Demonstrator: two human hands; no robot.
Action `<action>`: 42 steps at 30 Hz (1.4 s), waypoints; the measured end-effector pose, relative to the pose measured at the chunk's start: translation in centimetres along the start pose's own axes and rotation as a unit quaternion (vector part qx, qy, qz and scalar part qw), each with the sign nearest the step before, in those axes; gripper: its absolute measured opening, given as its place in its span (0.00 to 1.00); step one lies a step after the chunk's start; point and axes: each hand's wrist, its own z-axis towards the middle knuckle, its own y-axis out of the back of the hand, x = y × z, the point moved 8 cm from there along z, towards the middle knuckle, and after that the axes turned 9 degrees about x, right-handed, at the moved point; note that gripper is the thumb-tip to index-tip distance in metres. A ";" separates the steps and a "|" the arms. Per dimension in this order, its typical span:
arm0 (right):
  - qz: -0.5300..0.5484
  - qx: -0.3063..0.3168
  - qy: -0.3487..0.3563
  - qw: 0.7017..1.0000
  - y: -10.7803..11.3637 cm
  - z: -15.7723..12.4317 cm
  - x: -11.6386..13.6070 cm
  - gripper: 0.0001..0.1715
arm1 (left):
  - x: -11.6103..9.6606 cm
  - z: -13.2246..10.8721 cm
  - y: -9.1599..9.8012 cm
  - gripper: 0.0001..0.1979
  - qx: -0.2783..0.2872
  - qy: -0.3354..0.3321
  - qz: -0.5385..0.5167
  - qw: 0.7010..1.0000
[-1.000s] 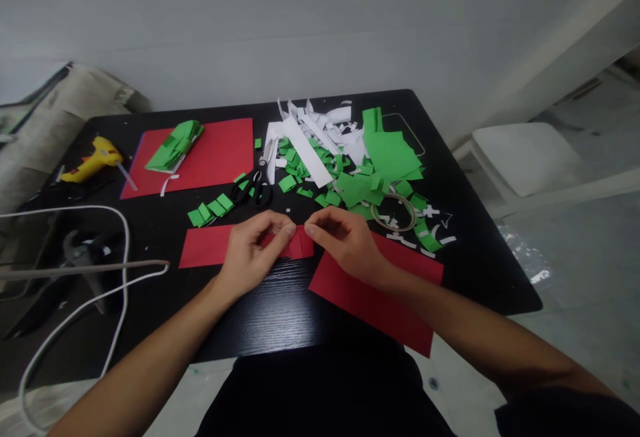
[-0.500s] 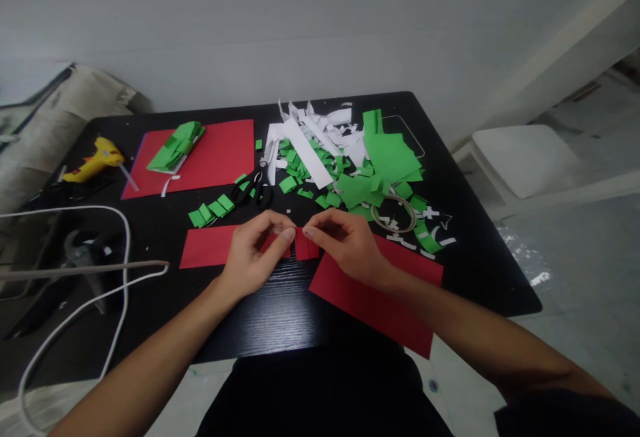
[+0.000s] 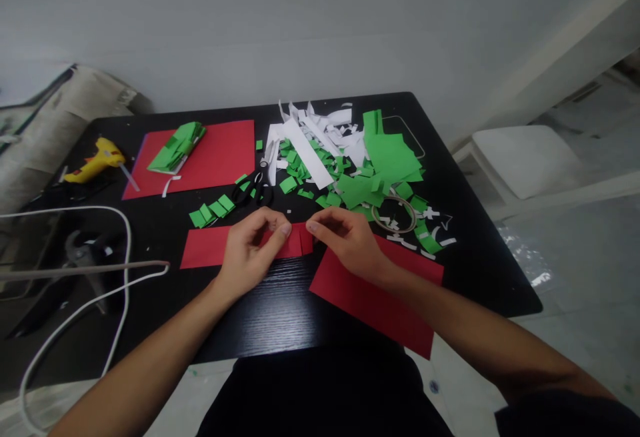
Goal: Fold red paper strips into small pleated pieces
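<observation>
A long red paper strip [image 3: 205, 247] lies across the near middle of the black table [image 3: 280, 310]. My left hand [image 3: 250, 250] pinches its folded right end with thumb and fingers. My right hand [image 3: 345, 240] pinches the same end from the other side, fingertips almost touching the left ones. A larger red sheet [image 3: 380, 297] lies under my right wrist and hangs over the table's front edge.
Black scissors [image 3: 253, 189] lie behind my hands beside small green squares [image 3: 213, 210]. A heap of green and white scraps [image 3: 350, 157] and a tape ring [image 3: 395, 213] sit at right. A red sheet [image 3: 200, 157], yellow glue gun [image 3: 95, 160] and white cable [image 3: 120, 243] are at left.
Both hands stay on the strip's folded end; the fingertips shifted slightly, pressing the fold flatter against the table.
</observation>
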 end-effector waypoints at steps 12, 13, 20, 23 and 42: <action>-0.016 -0.002 0.009 1.000 0.0 -0.2 0.8 0.11 | 0.3 -0.1 -0.3 0.07 0.006 0.010 -0.015 1.000; -0.017 -0.002 0.010 1.000 0.0 -0.2 0.8 0.11 | 0.4 0.0 -0.3 0.08 0.006 0.012 -0.016 1.000; -0.009 0.005 0.015 1.000 -0.2 -0.1 0.5 0.10 | 0.5 0.3 -0.6 0.05 0.032 0.013 -0.040 0.999; -0.010 0.005 0.013 1.000 -0.2 -0.2 0.4 0.10 | 0.6 0.2 -0.6 0.05 0.033 0.007 -0.037 0.999; -0.026 0.014 0.023 0.999 -0.6 -0.2 0.1 0.06 | 0.6 0.2 -1.1 0.07 0.032 0.019 -0.009 0.999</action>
